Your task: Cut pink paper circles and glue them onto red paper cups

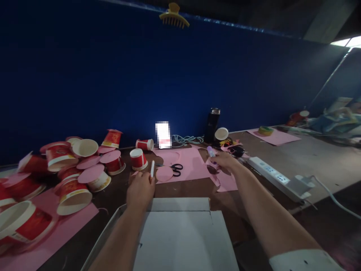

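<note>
My left hand [140, 191] is closed, its fingers curled at the table beside the pink paper. A slim white stick [152, 169], like a pen, rises between its thumb and fingers. In my right hand [225, 162] is a glue stick [210, 151] with a purple end, held above pink paper scraps [227, 181]. Between the hands, black-handled scissors [177, 168] lie on a pink sheet [194, 162]. A pink paper disc [164, 174] rests beside their handles. Just beyond my left hand stands a red paper cup [137, 160].
Many red paper cups [73, 195], several with pink discs, crowd the left. A white box [186, 241] lies in front of me. Behind are a lit phone [163, 134] and a black flask [211, 126]. A power strip [273, 177] and a tape roll [265, 130] lie right.
</note>
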`<state>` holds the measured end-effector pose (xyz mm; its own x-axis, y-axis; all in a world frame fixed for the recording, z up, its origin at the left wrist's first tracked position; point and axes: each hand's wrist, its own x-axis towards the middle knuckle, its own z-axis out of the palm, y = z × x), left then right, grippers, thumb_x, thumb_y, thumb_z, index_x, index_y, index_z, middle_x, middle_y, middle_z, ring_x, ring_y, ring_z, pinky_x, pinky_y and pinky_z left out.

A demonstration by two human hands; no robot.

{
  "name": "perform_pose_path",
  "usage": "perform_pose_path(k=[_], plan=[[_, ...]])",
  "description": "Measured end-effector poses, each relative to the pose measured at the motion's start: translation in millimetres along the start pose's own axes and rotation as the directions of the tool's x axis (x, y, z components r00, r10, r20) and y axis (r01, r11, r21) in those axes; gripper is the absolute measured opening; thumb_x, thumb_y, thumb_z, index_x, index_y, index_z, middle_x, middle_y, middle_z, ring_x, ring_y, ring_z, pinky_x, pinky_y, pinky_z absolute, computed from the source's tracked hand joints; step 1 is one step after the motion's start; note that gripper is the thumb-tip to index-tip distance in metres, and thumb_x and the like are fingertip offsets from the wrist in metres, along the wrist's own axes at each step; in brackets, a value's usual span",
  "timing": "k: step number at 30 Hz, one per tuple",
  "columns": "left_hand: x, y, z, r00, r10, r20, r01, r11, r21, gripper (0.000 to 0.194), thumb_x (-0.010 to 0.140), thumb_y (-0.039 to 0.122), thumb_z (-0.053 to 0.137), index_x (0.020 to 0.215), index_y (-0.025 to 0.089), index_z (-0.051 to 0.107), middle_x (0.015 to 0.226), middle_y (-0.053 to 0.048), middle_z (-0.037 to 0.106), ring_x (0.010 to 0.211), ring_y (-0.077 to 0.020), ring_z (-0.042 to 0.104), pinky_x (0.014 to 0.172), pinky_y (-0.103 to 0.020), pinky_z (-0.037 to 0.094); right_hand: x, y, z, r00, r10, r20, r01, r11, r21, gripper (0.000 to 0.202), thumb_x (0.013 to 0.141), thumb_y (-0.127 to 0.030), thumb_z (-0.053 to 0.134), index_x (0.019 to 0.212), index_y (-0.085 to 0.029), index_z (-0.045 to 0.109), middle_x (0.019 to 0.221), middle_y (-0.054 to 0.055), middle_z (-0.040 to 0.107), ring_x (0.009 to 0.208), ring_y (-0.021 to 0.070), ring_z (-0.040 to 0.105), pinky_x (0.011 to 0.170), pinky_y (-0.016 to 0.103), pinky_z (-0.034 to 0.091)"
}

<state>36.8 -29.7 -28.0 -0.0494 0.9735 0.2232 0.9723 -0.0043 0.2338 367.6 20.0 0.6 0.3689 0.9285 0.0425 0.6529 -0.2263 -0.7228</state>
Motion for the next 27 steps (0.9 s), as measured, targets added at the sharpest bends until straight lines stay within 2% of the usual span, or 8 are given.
perform_pose_path(k=[3,5,8,12,16,21,23,27], plan=[[-1,3,-2.5,1.0,-0.007,-0.016,0.007,1.0,0.008,0.027,0.086,0.036,0.041,0.087,0.02,0.062,0.098,-0.01,0.059,0.093,-0.0242,0.056,0.068,-0.03,0.043,-7,-5,-2,0.997,0.043,0.063,-0.057,0.971,0.234,0.022,0.08,-0.036,0.055,0.082,-0.015,0.062,0.064,0.004,0.062,0.047,0.0119,0.055,0.048,0.026,0.047],[-1,4,-3.8,0.998,-0.009,-0.065,0.008,1.0,-0.016,0.027,0.086,0.035,0.042,0.092,0.02,0.063,0.101,-0.01,0.059,0.098,-0.0237,0.055,0.071,-0.03,0.043,-15,-18,4,0.993,0.08,0.085,-0.115,0.8,0.589,0.019,0.078,-0.033,0.059,0.084,-0.016,0.059,0.069,0.005,0.063,0.053,0.0111,0.057,0.051,0.024,0.048],[-2,7,-5.0,0.984,0.024,-0.175,-0.045,0.992,-0.117,0.028,0.088,0.034,0.04,0.099,0.021,0.062,0.107,-0.008,0.06,0.101,-0.021,0.055,0.076,-0.028,0.043,-31,-50,24,0.975,-0.069,0.211,-0.129,0.595,0.793,0.02,0.072,-0.028,0.066,0.088,-0.018,0.06,0.085,0.005,0.066,0.07,0.0129,0.064,0.061,0.024,0.051],[-2,8,-5.4,0.968,0.07,-0.242,-0.138,0.95,-0.278,0.027,0.089,0.031,0.041,0.099,0.019,0.063,0.103,-0.007,0.063,0.097,-0.0189,0.057,0.084,-0.029,0.042,-54,-98,65,0.911,-0.24,0.336,-0.125,0.616,0.778,0.028,0.069,-0.029,0.069,0.093,-0.019,0.061,0.094,0.007,0.068,0.083,0.0172,0.065,0.068,0.027,0.053],[-1,8,-2.6,0.96,0.054,-0.273,-0.17,0.891,-0.421,0.027,0.088,0.031,0.044,0.103,0.018,0.061,0.099,-0.007,0.064,0.089,-0.0178,0.059,0.082,-0.03,0.045,-69,-124,103,0.909,-0.236,0.344,-0.115,0.652,0.75,0.027,0.067,-0.028,0.071,0.09,-0.017,0.061,0.094,0.007,0.068,0.083,0.018,0.066,0.066,0.026,0.053],[0,6,1.9,0.949,0.114,-0.294,-0.245,0.855,-0.458,0.04,0.084,0.039,0.053,0.117,0.016,0.053,0.114,-0.011,0.06,0.102,-0.021,0.056,0.088,-0.033,0.044,-84,-120,126,0.903,-0.173,0.395,-0.214,0.615,0.759,0.023,0.071,-0.031,0.067,0.088,-0.017,0.06,0.089,0.006,0.069,0.073,0.0146,0.065,0.059,0.022,0.052],[0,6,2.5,0.966,0.117,-0.23,-0.214,0.861,-0.462,0.038,0.083,0.038,0.055,0.115,0.017,0.054,0.108,-0.01,0.062,0.097,-0.0206,0.058,0.084,-0.033,0.045,-88,-116,130,0.878,-0.195,0.436,-0.231,0.626,0.745,0.027,0.07,-0.033,0.068,0.091,-0.018,0.06,0.089,0.006,0.069,0.07,0.0155,0.065,0.055,0.024,0.052],[1,5,3.1,0.988,0.065,-0.138,-0.123,0.875,-0.468,0.026,0.085,0.036,0.051,0.101,0.017,0.058,0.093,-0.007,0.066,0.083,-0.0185,0.061,0.073,-0.029,0.044,-93,-110,140,0.883,-0.236,0.405,-0.162,0.657,0.736,0.032,0.066,-0.036,0.072,0.092,-0.02,0.06,0.084,0.002,0.068,0.063,0.0133,0.063,0.055,0.024,0.051]])
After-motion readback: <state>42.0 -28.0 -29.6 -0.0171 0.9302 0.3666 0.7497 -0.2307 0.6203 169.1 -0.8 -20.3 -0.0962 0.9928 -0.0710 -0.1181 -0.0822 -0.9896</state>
